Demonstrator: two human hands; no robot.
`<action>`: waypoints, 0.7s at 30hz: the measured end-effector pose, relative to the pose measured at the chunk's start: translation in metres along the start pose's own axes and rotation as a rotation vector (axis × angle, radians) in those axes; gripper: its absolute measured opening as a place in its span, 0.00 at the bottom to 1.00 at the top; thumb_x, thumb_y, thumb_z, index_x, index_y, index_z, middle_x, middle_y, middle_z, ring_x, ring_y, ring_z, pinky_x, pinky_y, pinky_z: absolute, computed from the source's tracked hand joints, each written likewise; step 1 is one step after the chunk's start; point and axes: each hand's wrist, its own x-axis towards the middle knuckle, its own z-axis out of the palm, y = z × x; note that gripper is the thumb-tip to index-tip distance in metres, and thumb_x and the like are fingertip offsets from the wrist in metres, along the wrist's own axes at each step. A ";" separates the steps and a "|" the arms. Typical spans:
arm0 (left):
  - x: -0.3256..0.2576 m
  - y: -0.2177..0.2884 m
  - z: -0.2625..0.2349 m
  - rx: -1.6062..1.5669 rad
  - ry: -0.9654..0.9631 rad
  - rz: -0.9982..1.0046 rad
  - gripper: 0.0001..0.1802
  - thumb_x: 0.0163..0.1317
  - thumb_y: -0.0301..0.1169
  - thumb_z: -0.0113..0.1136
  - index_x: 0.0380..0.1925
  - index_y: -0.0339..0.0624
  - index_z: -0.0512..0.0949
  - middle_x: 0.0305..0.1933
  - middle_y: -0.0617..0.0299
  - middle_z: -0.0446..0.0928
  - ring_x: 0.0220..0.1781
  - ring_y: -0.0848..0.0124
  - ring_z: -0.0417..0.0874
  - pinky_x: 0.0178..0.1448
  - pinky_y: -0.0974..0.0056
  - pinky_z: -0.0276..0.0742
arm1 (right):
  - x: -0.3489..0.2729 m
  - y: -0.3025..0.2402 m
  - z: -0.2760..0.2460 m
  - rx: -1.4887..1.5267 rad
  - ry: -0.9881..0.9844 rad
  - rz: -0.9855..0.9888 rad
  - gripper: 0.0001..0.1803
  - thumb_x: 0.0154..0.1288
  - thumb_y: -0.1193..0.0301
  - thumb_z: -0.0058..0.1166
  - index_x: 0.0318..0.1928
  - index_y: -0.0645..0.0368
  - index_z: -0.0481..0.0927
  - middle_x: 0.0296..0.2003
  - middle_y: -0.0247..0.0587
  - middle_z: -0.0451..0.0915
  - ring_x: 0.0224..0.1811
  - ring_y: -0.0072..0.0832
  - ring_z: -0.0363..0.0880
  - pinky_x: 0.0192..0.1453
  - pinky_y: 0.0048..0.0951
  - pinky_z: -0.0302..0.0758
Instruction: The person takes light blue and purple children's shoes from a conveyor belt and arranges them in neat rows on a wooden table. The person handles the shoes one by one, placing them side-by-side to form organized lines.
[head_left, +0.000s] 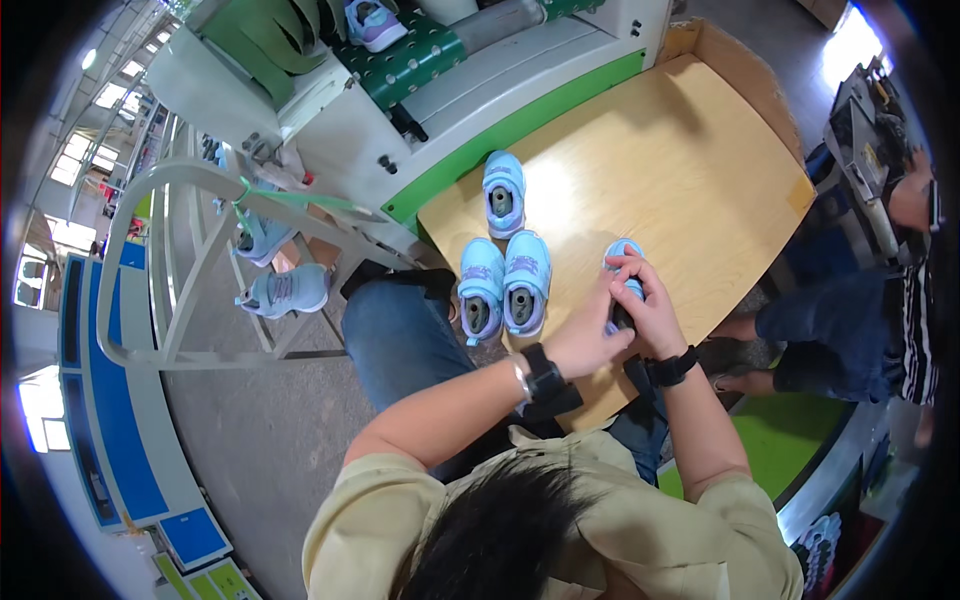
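A small light-blue shoe (622, 262) is held at the near edge of the wooden table (690, 150), clasped between both hands: the left hand (585, 335) is wrapped around its side and heel, the right hand (652, 310) is curled over its top and opening, fingers closed on it. For the step to be done well, the shoe is best kept steadied by the left hand while the opening is worked by the right. Just to the left, a pair of matching shoes (505, 285) is set side by side, with a single shoe (504, 193) beyond them.
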 end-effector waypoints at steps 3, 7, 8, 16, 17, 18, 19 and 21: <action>-0.014 0.032 -0.053 0.351 0.126 0.022 0.42 0.67 0.37 0.65 0.76 0.37 0.58 0.82 0.36 0.50 0.84 0.45 0.51 0.83 0.50 0.49 | -0.002 0.001 0.007 -0.091 0.005 -0.048 0.08 0.66 0.73 0.64 0.41 0.55 0.76 0.59 0.45 0.79 0.80 0.48 0.53 0.80 0.47 0.53; -0.044 0.042 -0.118 0.680 0.483 -0.136 0.35 0.69 0.41 0.64 0.72 0.43 0.68 0.80 0.36 0.56 0.83 0.44 0.54 0.82 0.50 0.53 | -0.012 0.004 0.020 -0.164 0.112 -0.081 0.07 0.65 0.75 0.62 0.40 0.56 0.77 0.58 0.46 0.80 0.78 0.49 0.58 0.78 0.47 0.56; -0.052 0.028 -0.129 0.649 0.564 -0.232 0.34 0.69 0.42 0.64 0.72 0.43 0.70 0.80 0.36 0.57 0.83 0.44 0.55 0.81 0.50 0.54 | -0.012 0.005 0.023 -0.169 0.131 -0.094 0.06 0.65 0.75 0.62 0.39 0.56 0.77 0.58 0.47 0.80 0.78 0.50 0.59 0.78 0.47 0.57; -0.055 0.006 -0.084 0.725 0.362 -0.239 0.45 0.55 0.53 0.74 0.70 0.43 0.73 0.75 0.27 0.60 0.75 0.38 0.66 0.75 0.50 0.68 | -0.004 0.012 0.029 -0.277 0.161 -0.130 0.09 0.66 0.76 0.59 0.46 0.59 0.79 0.58 0.49 0.80 0.76 0.50 0.63 0.77 0.47 0.59; -0.051 0.001 -0.081 0.692 0.381 -0.205 0.44 0.54 0.54 0.72 0.68 0.45 0.75 0.75 0.28 0.60 0.67 0.33 0.71 0.72 0.45 0.70 | 0.000 0.009 0.031 -0.267 0.137 -0.125 0.11 0.66 0.76 0.58 0.49 0.60 0.80 0.60 0.49 0.79 0.77 0.49 0.62 0.78 0.47 0.57; -0.051 -0.003 -0.076 0.698 0.381 -0.188 0.43 0.55 0.55 0.71 0.68 0.45 0.74 0.74 0.28 0.61 0.67 0.32 0.71 0.72 0.45 0.70 | 0.004 0.006 0.033 -0.257 0.114 -0.120 0.14 0.67 0.76 0.57 0.53 0.61 0.80 0.61 0.49 0.79 0.77 0.48 0.62 0.79 0.47 0.56; -0.046 -0.005 -0.072 0.707 0.375 -0.159 0.43 0.55 0.55 0.71 0.68 0.45 0.74 0.74 0.28 0.61 0.67 0.32 0.70 0.72 0.45 0.70 | 0.009 0.005 0.032 -0.303 0.110 -0.137 0.19 0.67 0.75 0.57 0.58 0.58 0.81 0.64 0.49 0.77 0.77 0.48 0.61 0.80 0.48 0.56; -0.048 -0.008 -0.062 0.749 0.384 -0.109 0.42 0.58 0.55 0.70 0.68 0.46 0.74 0.73 0.28 0.62 0.68 0.31 0.70 0.72 0.46 0.70 | 0.006 0.006 0.042 -0.429 0.073 -0.227 0.19 0.64 0.73 0.58 0.57 0.54 0.83 0.62 0.46 0.80 0.75 0.50 0.64 0.78 0.49 0.58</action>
